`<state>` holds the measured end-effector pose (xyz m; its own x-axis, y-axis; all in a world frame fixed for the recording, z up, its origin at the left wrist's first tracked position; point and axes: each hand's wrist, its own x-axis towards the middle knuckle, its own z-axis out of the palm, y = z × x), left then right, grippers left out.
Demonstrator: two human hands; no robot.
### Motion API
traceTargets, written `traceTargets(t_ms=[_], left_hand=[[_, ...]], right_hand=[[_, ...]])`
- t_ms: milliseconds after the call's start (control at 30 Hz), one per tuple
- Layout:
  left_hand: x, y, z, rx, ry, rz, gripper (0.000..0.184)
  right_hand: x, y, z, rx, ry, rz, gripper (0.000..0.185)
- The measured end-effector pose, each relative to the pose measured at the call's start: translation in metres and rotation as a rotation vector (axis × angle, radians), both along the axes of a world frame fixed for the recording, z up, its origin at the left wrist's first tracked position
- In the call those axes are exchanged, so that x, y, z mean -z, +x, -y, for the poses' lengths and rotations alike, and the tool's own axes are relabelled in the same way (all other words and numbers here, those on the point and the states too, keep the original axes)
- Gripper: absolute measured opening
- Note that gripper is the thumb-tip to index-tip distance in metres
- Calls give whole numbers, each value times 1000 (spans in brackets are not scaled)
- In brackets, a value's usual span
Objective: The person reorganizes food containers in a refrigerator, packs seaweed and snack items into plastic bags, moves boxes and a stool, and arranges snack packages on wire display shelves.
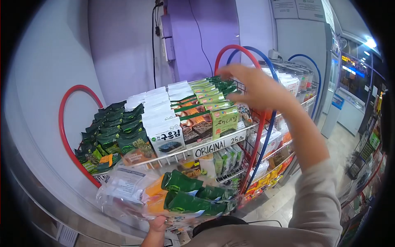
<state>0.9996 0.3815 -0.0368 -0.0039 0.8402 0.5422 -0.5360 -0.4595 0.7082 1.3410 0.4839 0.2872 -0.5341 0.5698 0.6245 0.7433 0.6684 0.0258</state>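
Note:
At the bottom, my left hand (158, 223) is closed on a clear plastic bag (125, 181) from below. Inside the bag are green-topped snack packets (181, 201), some with orange panels. My right hand (253, 86) is stretched over the right back part of a wire rack, slightly blurred, its thumb and fingers apart and nothing seen between them. Dark green packets (225, 85) stand just under its fingers, and a row of light green seaweed packets (224, 121) is below. I cannot tell whether the fingertips touch any packet.
White packets (166, 138) and dark green packets (133, 142) fill the rack's left part. Its front carries a price label (218, 147). Red tubing (61, 123) and blue tubing (271, 123) edge the racks. A second rack with jars (294, 72) stands right, near a glass-doored fridge (334, 78).

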Motion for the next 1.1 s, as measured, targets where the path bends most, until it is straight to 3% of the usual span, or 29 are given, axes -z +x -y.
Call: traceTargets(t_ms=[33, 67, 100, 167, 200, 267, 367, 433, 533, 633, 700, 800, 867, 900, 967, 1033, 1067, 1100], left_hand=[[-5, 5, -1, 10, 0, -14, 80], [-9, 9, -1, 24, -4, -31, 80], [-8, 12, -3, 58, 4, -58, 83], [-11, 20, -6, 127, 5, -119, 84], [-15, 25, -8, 152, 5, -142, 84], [-20, 33, -11, 197, 12, -184, 85], [-23, 41, -14, 256, 14, -229, 86], [-25, 45, -16, 296, 18, -259, 87], [-29, 47, -16, 340, 32, -296, 88], [-32, 46, -13, 357, 49, -310, 90], [-32, 44, -9, 352, 68, -302, 91], [-37, 41, -6, 298, 96, -259, 92], [-40, 42, -3, 215, 95, -180, 93], [-40, 46, 1, 106, 45, -59, 96], [-28, 30, 4, 58, -11, -72, 97], [-22, 20, 8, -93, -175, -43, 87], [-16, 15, 4, -151, -200, -52, 70], [-10, 12, 6, -164, -195, -46, 70]], right_hand=[[14, -9, 28, -260, -179, -112, 59], [35, -17, 49, -518, -354, -74, 60], [61, -29, 70, -583, -564, -106, 72], [106, -46, 77, -627, -628, -65, 98], [120, -51, 78, -618, -631, -75, 98], [137, -58, 81, -550, -869, -166, 117], [146, -65, 93, -528, -733, -205, 123], [147, -68, 91, -534, -708, -230, 124], [140, -57, 70, -594, -980, -185, 124], [148, -48, 45, -751, -934, -145, 120], [141, -49, 48, -726, -1001, -140, 117], [153, -52, 40, -736, -950, -199, 111], [171, -58, 37, -808, -1245, -540, 109], [181, -60, 36, -828, -1170, -528, 104], [189, -63, 35, -837, -1143, -553, 98], [192, -68, 40, -821, -1120, -600, 91], [193, -71, 39, -831, -1120, -587, 91], [195, -74, 38, -786, -1192, -572, 98]])
